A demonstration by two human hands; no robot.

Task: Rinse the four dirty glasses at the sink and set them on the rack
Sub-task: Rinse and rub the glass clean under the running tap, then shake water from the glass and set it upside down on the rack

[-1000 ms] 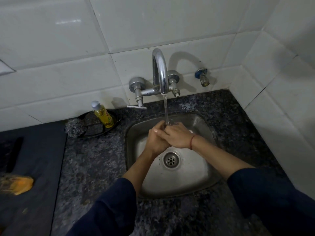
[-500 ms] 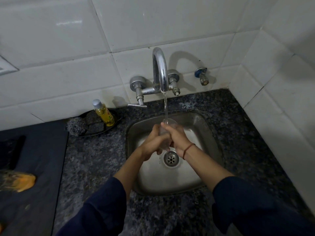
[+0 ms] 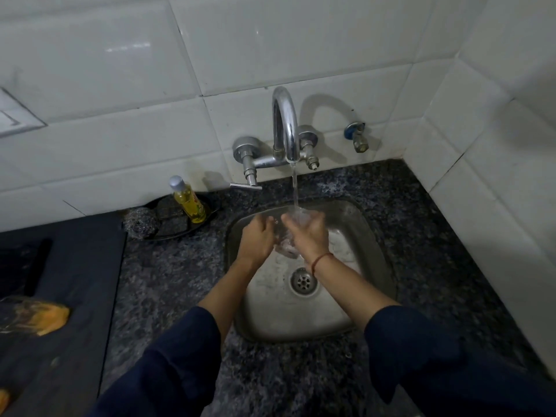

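I see both hands over the sink (image 3: 373,236), cupped around one clear glass (image 3: 285,245) held right under the tap (image 3: 284,124). My left hand (image 3: 257,239) wraps the near-left side, its grip closed on the glass wall; my right hand (image 3: 308,236) closes on the other side, fingers (image 3: 316,216) curled over the rim. I judge the two-handed hold is there because wet glass is slippery and the hands can turn it while rubbing. The mouth faces up toward the spout, so the stream (image 3: 295,188) falls inside and runs out over the rim, which is the point of a rinse. It is kept low in the basin, I think, so splash stays off the desk (image 3: 168,275).

As for contents: the glass holds running water, though I cannot tell how full it is; it is blurred and mostly hidden by my hands. The sink holds only a wet film and the drain (image 3: 303,280), with no other glass in it. A dark dish (image 3: 207,216) left of the tap carries a yellow bottle (image 3: 188,200), with a scrubber (image 3: 141,222) at its edge, kept within reach.

No rack and no other glasses show here, so I cannot say how many are done; this one is in mid-rinse.
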